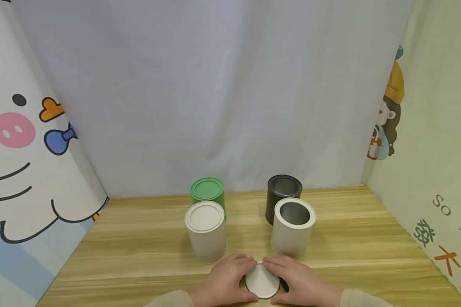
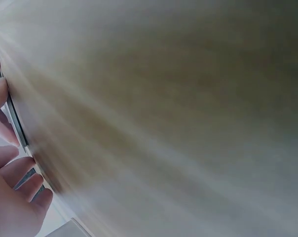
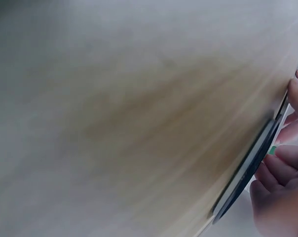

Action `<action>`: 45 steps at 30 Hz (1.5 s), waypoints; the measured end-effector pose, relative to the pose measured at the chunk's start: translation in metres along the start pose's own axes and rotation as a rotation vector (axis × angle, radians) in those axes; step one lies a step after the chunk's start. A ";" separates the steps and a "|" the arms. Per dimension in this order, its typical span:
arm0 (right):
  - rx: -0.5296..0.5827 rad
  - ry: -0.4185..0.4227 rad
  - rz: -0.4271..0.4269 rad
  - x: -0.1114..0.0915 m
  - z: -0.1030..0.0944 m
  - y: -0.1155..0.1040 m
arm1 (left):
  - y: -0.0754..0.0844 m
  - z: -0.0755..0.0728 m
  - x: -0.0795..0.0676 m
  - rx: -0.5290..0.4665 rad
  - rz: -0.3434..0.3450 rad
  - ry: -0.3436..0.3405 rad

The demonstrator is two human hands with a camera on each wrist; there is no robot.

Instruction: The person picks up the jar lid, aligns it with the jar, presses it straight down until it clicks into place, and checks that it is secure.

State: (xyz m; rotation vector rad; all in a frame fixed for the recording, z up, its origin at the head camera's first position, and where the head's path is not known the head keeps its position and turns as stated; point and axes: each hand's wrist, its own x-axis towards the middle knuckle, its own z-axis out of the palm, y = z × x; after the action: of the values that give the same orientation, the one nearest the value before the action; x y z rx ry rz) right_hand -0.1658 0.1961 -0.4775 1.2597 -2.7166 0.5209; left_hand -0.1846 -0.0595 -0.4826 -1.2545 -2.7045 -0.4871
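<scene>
A round white lid point(image 1: 262, 281) lies low over the near part of the table, between the two hands. My left hand point(image 1: 228, 279) curves round its left side, fingers at the far rim and thumb at the near rim. On the other side, my right hand point(image 1: 299, 281) holds the rim the same way. A bit of something black point(image 1: 284, 285) shows beneath the right palm; in the right wrist view it is a flat black-edged disc point(image 3: 247, 170) by the fingers. Beyond the hands stand a closed white can point(image 1: 207, 238) and an open-topped white can point(image 1: 293, 236).
A green can point(image 1: 207, 189) with its lid on is behind the closed white can. Behind the open white one stands a black can point(image 1: 274, 202), apparently open. The wooden table point(image 1: 138, 243) meets a grey curtain point(image 1: 176, 106) at its back, with printed cloths at both sides.
</scene>
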 end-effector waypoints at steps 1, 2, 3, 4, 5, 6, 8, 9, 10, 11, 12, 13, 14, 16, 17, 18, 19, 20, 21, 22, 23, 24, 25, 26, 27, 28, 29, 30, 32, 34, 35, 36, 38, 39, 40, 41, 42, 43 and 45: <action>-0.001 0.001 -0.001 0.001 0.000 0.000 | -0.001 0.000 0.000 0.000 0.008 0.001; -0.009 0.007 -0.001 0.001 0.000 0.000 | -0.001 0.000 0.001 0.005 0.019 0.003; -0.016 0.015 -0.002 0.001 0.000 -0.001 | -0.002 0.001 0.001 0.010 0.031 0.009; -0.027 0.027 -0.006 0.002 0.000 -0.001 | -0.002 0.001 0.001 0.013 0.044 0.014; -0.038 0.037 -0.008 0.002 0.001 -0.001 | -0.003 0.001 0.001 0.018 0.058 0.021; -0.045 0.048 -0.012 0.003 0.001 -0.001 | -0.003 0.001 0.001 0.021 0.069 0.026; -0.052 0.068 -0.019 0.004 0.002 0.000 | -0.003 0.001 0.001 0.025 0.089 0.027; -0.050 0.072 -0.022 0.004 0.002 0.000 | -0.004 0.000 0.001 0.023 0.096 0.023; -0.044 0.077 -0.027 0.004 0.003 0.000 | -0.004 0.000 0.001 0.017 0.102 0.015; -0.033 0.076 -0.027 0.004 0.003 0.000 | -0.004 -0.001 0.001 0.011 0.109 0.009; -0.022 0.077 -0.028 0.004 0.003 0.000 | -0.005 -0.001 0.001 -0.001 0.115 0.003; -0.007 0.077 -0.028 0.004 0.003 0.000 | -0.005 -0.002 0.001 -0.013 0.122 0.000; 0.009 0.075 -0.024 0.004 0.003 0.000 | -0.005 -0.003 0.000 -0.026 0.128 -0.002; 0.044 0.077 -0.014 0.003 0.002 0.000 | -0.006 -0.005 0.000 -0.045 0.143 0.003; 0.061 0.077 -0.007 0.003 0.002 0.000 | -0.006 -0.005 0.000 -0.052 0.151 0.010; 0.077 0.080 -0.001 0.003 0.001 -0.001 | -0.007 -0.006 0.000 -0.062 0.160 0.016; 0.091 0.085 0.006 0.003 0.000 -0.001 | -0.007 -0.007 0.000 -0.074 0.169 0.023; 0.100 0.092 0.013 0.002 -0.002 -0.002 | -0.008 -0.008 0.000 -0.087 0.181 0.034; 0.109 0.103 0.016 0.002 -0.003 -0.002 | -0.008 -0.009 0.000 -0.095 0.193 0.046; 0.111 0.120 0.012 0.003 -0.004 -0.003 | -0.009 -0.010 0.000 -0.109 0.204 0.056; 0.110 0.138 0.008 0.003 -0.006 -0.003 | -0.010 -0.011 0.000 -0.125 0.211 0.066; 0.107 0.160 0.001 0.003 -0.007 -0.003 | -0.010 -0.012 0.001 -0.138 0.218 0.075; 0.104 0.180 -0.005 0.004 -0.008 -0.004 | -0.011 -0.013 0.001 -0.147 0.224 0.083; 0.101 0.199 -0.011 0.005 -0.009 -0.004 | -0.012 -0.015 0.001 -0.153 0.225 0.088; 0.099 0.216 -0.019 0.006 -0.010 -0.004 | -0.012 -0.017 0.001 -0.153 0.224 0.091; 0.098 0.231 -0.024 0.007 -0.011 -0.005 | -0.012 -0.018 0.001 -0.156 0.220 0.092; 0.102 0.238 -0.024 0.007 -0.013 -0.005 | -0.012 -0.020 0.002 -0.154 0.217 0.095; 0.102 0.245 -0.025 0.008 -0.014 -0.006 | -0.013 -0.022 0.002 -0.156 0.218 0.100; 0.102 0.258 -0.022 0.009 -0.017 -0.007 | -0.013 -0.025 0.003 -0.160 0.221 0.112; 0.101 0.270 -0.015 0.010 -0.020 -0.008 | -0.014 -0.028 0.004 -0.165 0.230 0.138; 0.099 0.275 -0.011 0.010 -0.021 -0.009 | -0.014 -0.029 0.005 -0.172 0.237 0.153; 0.100 0.277 -0.006 0.011 -0.023 -0.009 | -0.014 -0.031 0.005 -0.182 0.242 0.167; 0.106 0.281 0.002 0.012 -0.026 -0.010 | -0.015 -0.034 0.006 -0.199 0.246 0.191; 0.111 0.282 0.005 0.012 -0.028 -0.011 | -0.015 -0.036 0.007 -0.208 0.248 0.201; 0.115 0.282 0.006 0.012 -0.030 -0.011 | -0.014 -0.037 0.007 -0.220 0.248 0.207; 0.118 0.282 0.006 0.013 -0.032 -0.012 | -0.014 -0.039 0.008 -0.228 0.246 0.211; 0.118 0.284 0.005 0.013 -0.034 -0.012 | -0.014 -0.041 0.008 -0.237 0.241 0.212; 0.116 0.288 0.001 0.014 -0.035 -0.012 | -0.013 -0.043 0.008 -0.245 0.237 0.214; 0.107 0.295 -0.010 0.015 -0.039 -0.013 | -0.013 -0.046 0.008 -0.261 0.225 0.220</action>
State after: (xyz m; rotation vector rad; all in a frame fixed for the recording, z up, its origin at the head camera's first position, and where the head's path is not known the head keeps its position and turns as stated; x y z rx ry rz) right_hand -0.1678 0.1910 -0.4343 1.1164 -2.4646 0.7917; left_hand -0.2008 -0.0765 -0.4406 -1.4481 -2.3399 -0.9117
